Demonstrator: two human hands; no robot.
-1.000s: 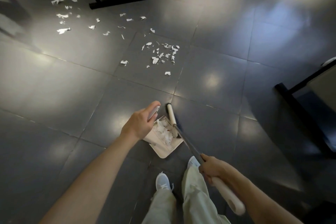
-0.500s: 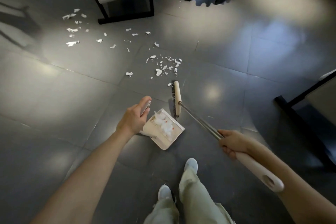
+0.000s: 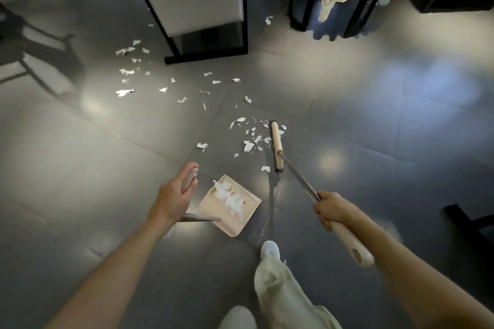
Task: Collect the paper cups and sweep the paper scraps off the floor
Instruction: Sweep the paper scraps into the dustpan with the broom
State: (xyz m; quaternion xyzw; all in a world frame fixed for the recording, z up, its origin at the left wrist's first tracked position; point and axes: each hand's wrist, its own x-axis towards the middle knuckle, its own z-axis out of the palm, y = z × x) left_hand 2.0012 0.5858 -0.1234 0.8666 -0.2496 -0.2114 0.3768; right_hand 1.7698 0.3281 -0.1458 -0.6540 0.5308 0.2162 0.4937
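The broom head (image 3: 276, 145) has left the dustpan (image 3: 230, 225) and swung forward. A second ago it lay at the pan's mouth; now it stands on the floor (image 3: 80, 168) at the right edge of the nearest scraps (image 3: 248, 146), bristles toward them, with a piece or two past its far end. The person has also stepped in, so the chair (image 3: 195, 2) and the litter by it sit closer. I judge one load finished and the next stroke being set up: a pull leftward and back should drive this cluster to the pan, which waits near it with its open edge turned that way.

The left hand (image 3: 176, 195) has its fingers curled round the pink grip atop the pan's long handle. The right hand (image 3: 330, 208) is wrapped tight round the broom shaft, just where metal meets the pale grip.

The pan holds a heap of white scraps with a few orange flecks — piled along its middle, the near corner bare, so it likely has room for more. Whether it rests on the floor or hangs just above, I cannot tell.

A wider scatter (image 3: 124, 92) lies left of the chair's base, and a few bits lie beyond it. No cup is in view.
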